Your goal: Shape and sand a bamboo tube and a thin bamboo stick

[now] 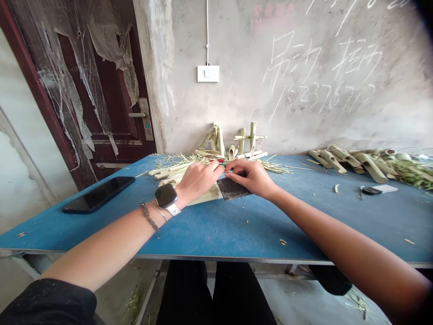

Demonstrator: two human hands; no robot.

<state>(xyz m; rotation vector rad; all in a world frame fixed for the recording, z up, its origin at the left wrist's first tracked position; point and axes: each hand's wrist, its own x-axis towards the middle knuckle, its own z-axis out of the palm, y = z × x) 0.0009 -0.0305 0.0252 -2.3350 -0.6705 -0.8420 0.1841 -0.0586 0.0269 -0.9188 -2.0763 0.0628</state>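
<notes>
My left hand (199,180), wearing a watch, is closed with its fingertips together above a row of pale cut stalks (206,195) that look like bamboo. My right hand (253,178) is closed too, thumb against the fingers in a pinch. The fingertips of both hands nearly meet. Something thin and pale seems to be between them, too small to name. Just below my right hand is a dark, flat cleaver-like blade (236,189), beside the stalk ends. Whether that hand grips it cannot be made out. A small red thing (220,160) shows behind my fingers.
A black phone (99,194) lies on the blue table (209,230) at left. Assembled stalk pieces (252,140) stand by the wall. At right are split stalk tubes (372,167), green shavings (416,176) and a small knife-like tool (379,189) with a black end.
</notes>
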